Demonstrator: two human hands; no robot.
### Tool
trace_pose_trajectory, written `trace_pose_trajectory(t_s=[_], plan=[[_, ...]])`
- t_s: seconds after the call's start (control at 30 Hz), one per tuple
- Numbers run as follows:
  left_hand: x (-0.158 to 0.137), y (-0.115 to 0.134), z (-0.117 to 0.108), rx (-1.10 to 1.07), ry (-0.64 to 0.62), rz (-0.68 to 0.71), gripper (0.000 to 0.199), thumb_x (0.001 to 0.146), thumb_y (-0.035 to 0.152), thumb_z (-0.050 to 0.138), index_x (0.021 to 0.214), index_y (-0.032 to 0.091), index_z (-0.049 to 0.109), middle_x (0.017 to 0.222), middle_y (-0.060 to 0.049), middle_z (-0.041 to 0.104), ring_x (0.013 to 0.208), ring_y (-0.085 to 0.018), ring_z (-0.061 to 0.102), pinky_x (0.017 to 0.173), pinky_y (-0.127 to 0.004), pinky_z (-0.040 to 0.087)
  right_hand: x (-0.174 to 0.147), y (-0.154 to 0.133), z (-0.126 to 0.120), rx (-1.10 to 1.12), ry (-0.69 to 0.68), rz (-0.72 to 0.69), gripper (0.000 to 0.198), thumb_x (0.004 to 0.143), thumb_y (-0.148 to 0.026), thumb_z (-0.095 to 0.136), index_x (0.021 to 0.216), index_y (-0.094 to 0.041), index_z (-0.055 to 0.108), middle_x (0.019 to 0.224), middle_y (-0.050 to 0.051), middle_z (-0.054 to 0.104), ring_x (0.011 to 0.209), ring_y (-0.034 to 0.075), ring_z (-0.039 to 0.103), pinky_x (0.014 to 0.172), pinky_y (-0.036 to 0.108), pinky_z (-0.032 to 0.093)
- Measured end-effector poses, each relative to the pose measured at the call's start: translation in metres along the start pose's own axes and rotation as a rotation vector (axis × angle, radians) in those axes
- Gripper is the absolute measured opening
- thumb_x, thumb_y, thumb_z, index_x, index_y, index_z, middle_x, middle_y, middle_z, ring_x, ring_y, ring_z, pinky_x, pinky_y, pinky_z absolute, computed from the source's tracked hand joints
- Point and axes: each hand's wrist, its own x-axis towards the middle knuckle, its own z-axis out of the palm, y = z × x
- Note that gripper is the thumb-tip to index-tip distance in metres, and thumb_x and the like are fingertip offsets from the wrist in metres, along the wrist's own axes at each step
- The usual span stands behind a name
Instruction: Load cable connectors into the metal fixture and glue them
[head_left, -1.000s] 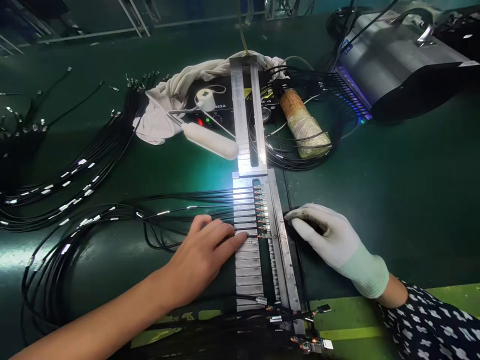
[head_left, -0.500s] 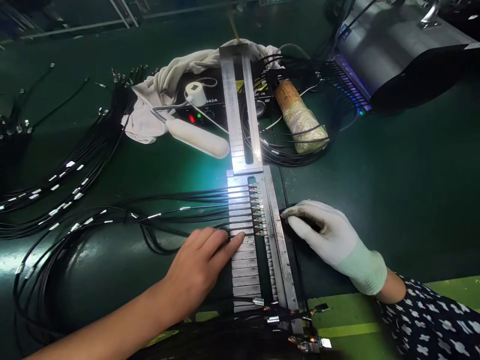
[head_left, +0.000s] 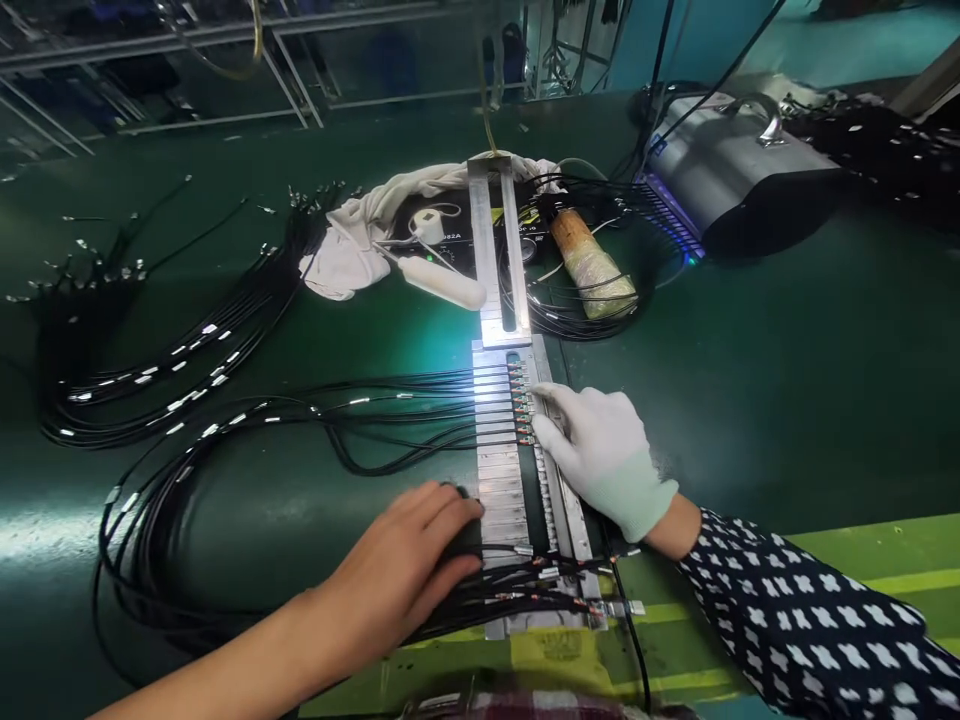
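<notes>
A slotted metal fixture lies lengthwise before me. Several black cables run into its grooves from the left, their small connectors lined up along the slot. My right hand, in a white glove, rests over the fixture's right side; its thumb and forefinger are apart, with the tips at the connectors. My bare left hand reaches the fixture's lower left edge, thumb and fingers spread above a bundle of cables lying across the fixture's near end. Nothing shows clearly in its grasp.
Beyond the fixture sit a black control box, a white cloth, a white handle-shaped tool and a wrapped wooden handle. A grey metal machine stands back right. More cable bundles lie left.
My right hand has moved left onto the connectors. My left hand has drawn nearer to me, off the grooves to the cable bundle. The view has tilted up.
</notes>
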Motion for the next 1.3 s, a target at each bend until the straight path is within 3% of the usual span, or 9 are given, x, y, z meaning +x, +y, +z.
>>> trace_pose_trajectory(t_s=[0.2,0.3,0.4,0.53,0.7,0.83,1.07,1.13,1.3], plan=[[-0.007,0.001,0.008,-0.083,0.056,-0.094,0.013,0.097,0.020,0.042,0.096,0.022,0.055,0.087,-0.002,0.061,0.079,-0.017,0.056,0.068,-0.027,0.046,0.002,0.010,-0.009,0.086,-0.036,0.010,0.033,0.097,-0.038,0.050,0.123,-0.021,0.060,0.080,0.003,0.067,0.075,0.022,0.059,0.073,0.036,0.039],[-0.017,-0.011,0.002,-0.137,0.200,-0.156,0.011,0.098,0.021,0.044,0.096,0.023,0.055,0.086,0.000,0.061,0.077,-0.013,0.059,0.068,-0.023,0.047,-0.014,0.015,-0.019,0.156,-0.068,0.000,0.029,0.099,-0.039,0.047,0.120,-0.023,0.060,0.081,0.001,0.067,0.076,0.020,0.060,0.073,0.035,0.044],[-0.040,-0.032,-0.009,-0.031,0.319,-0.174,0.010,0.097,0.023,0.047,0.099,0.022,0.056,0.086,0.000,0.062,0.077,-0.013,0.060,0.069,-0.022,0.048,-0.031,0.020,-0.022,0.243,-0.104,-0.007,0.025,0.099,-0.037,0.048,0.114,-0.025,0.063,0.087,0.003,0.068,0.082,0.022,0.061,0.076,0.037,0.046],[-0.059,-0.045,-0.017,0.172,0.291,-0.170,0.010,0.095,0.026,0.051,0.099,0.021,0.059,0.091,-0.003,0.063,0.083,-0.017,0.060,0.074,-0.028,0.050,-0.037,0.022,-0.015,0.340,-0.129,-0.003,0.020,0.097,-0.033,0.050,0.109,-0.026,0.065,0.100,0.003,0.070,0.091,0.023,0.061,0.082,0.041,0.047],[-0.025,-0.025,0.002,0.209,0.231,-0.135,0.020,0.095,0.030,0.051,0.113,0.020,0.055,0.100,-0.006,0.064,0.092,-0.020,0.058,0.079,-0.033,0.048,-0.031,0.022,-0.010,0.381,-0.141,0.049,0.018,0.096,-0.033,0.052,0.105,-0.026,0.067,0.105,0.002,0.071,0.096,0.024,0.061,0.085,0.043,0.045],[-0.009,-0.021,0.008,0.214,0.222,-0.179,0.016,0.098,0.029,0.045,0.091,0.021,0.057,0.084,-0.002,0.062,0.079,-0.019,0.056,0.069,-0.031,0.045,-0.035,0.026,-0.011,0.391,-0.150,0.036,0.019,0.097,-0.032,0.051,0.108,-0.028,0.065,0.107,0.000,0.070,0.100,0.023,0.060,0.087,0.042,0.045],[-0.095,-0.047,-0.019,0.261,0.310,-0.243,0.016,0.095,0.036,0.051,0.092,0.023,0.058,0.084,-0.001,0.060,0.078,-0.017,0.058,0.072,-0.027,0.048,-0.031,0.025,-0.011,0.441,-0.161,0.040,0.016,0.097,-0.031,0.050,0.102,-0.030,0.065,0.100,-0.003,0.070,0.092,0.020,0.061,0.084,0.039,0.044],[-0.103,-0.046,-0.021,0.254,0.319,-0.273,0.015,0.094,0.038,0.054,0.097,0.024,0.059,0.090,-0.001,0.060,0.083,-0.017,0.058,0.075,-0.026,0.049,-0.028,0.024,-0.010,0.434,-0.161,0.056,0.016,0.097,-0.031,0.049,0.098,-0.029,0.066,0.098,-0.003,0.071,0.089,0.020,0.061,0.081,0.038,0.044],[-0.048,-0.020,0.003,0.217,0.266,-0.250,0.024,0.093,0.028,0.054,0.117,0.023,0.054,0.112,-0.007,0.058,0.102,-0.023,0.054,0.088,-0.037,0.048,-0.028,0.027,-0.009,0.426,-0.168,0.069,0.018,0.097,-0.034,0.049,0.100,-0.030,0.066,0.100,-0.002,0.070,0.092,0.022,0.061,0.081,0.039,0.043]])
